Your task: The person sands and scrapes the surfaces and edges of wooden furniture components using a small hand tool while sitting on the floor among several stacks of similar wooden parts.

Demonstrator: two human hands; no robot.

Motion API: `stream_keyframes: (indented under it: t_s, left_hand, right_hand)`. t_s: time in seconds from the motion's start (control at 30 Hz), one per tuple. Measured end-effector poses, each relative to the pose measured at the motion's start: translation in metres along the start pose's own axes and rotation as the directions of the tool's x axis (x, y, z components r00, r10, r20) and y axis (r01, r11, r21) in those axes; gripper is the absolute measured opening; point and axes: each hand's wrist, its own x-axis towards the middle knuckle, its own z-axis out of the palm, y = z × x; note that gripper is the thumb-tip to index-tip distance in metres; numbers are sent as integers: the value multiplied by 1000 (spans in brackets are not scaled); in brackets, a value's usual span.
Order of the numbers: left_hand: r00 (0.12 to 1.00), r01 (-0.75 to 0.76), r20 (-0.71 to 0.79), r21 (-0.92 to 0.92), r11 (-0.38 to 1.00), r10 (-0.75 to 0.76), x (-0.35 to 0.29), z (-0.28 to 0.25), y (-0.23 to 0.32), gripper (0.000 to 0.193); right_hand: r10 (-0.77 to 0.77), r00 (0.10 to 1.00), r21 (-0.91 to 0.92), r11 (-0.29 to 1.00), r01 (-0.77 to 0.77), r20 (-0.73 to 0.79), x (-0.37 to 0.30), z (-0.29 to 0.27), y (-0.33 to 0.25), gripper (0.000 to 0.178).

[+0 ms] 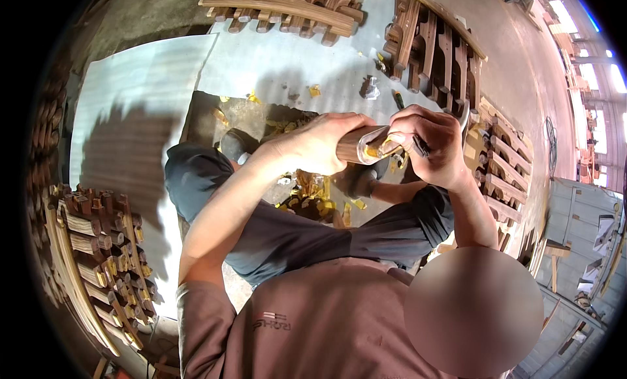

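My left hand (320,144) is wrapped round a brown wooden piece (349,146), with its rounded end facing right. Yellow tape (373,150) clings to that end, partly lifted. The fingers of my right hand (432,141) are closed at the same end, thumb and finger against the tape. A slim dark tool (421,146) passes through that right hand; its green tip (398,100) sticks out above the fingers. The tool's kind cannot be made out. Below my hands, yellow tape scraps (313,189) lie heaped on the floor between my feet.
Stacked wooden parts stand at the back (281,7), the back right (434,46), the right (506,163) and the lower left (98,261). Pale sheets (137,72) cover the floor, with a crumpled clear wrapper (371,88) on them. A grey cabinet (575,216) stands far right.
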Motion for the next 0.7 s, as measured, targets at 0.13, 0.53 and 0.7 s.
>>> stream_keyframes:
  t_s: [0.13, 0.53, 0.7]
  left_hand:
    - [985, 79, -171, 379, 922, -14, -6, 14, 10, 70]
    - [951, 231, -291, 893, 387, 102, -15, -10, -7, 30]
    - [944, 246, -312, 881, 403, 106, -16, -5, -7, 30]
  right_hand:
    - [133, 989, -32, 990, -135, -71, -13, 0, -1, 9]
    - [378, 911, -632, 751, -194, 168, -23, -14, -23, 18]
    - [262, 953, -618, 777, -116, 151, -16, 10, -18, 15]
